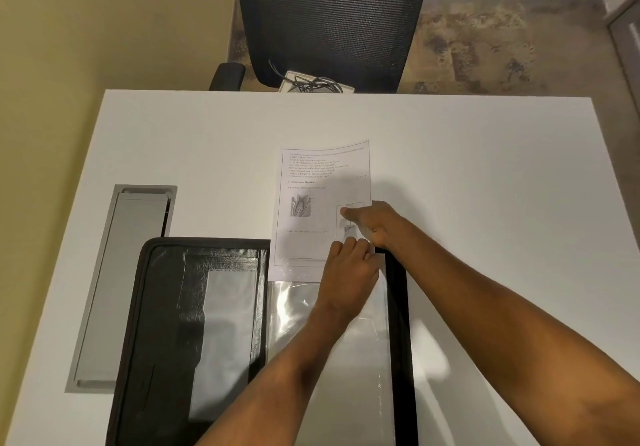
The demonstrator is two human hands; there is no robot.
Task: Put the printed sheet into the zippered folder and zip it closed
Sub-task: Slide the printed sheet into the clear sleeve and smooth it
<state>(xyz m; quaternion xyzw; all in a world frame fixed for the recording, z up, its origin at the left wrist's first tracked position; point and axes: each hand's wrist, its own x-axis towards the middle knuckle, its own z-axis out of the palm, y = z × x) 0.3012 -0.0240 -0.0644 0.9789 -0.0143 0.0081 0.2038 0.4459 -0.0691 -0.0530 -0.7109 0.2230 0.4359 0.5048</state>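
A black zippered folder [162,307] lies open and flat at the near edge of the white desk. Its right half holds clear plastic sleeves [298,310]. The printed sheet [322,182], with text and a tooth diagram, lies beyond the folder's top edge; its lower end overlaps the mouth of a sleeve. My left hand [349,272] pinches the sleeve's top edge by the sheet's lower right corner. My right hand [374,222] rests on the sheet's right edge, index finger stretched flat across the paper.
A grey metal cable-tray lid [121,283] is set into the white desk [485,168] to the folder's left. A black mesh office chair [332,20] stands beyond the far edge, with a tangle of cables [311,84] at its base. A yellow wall is on the left.
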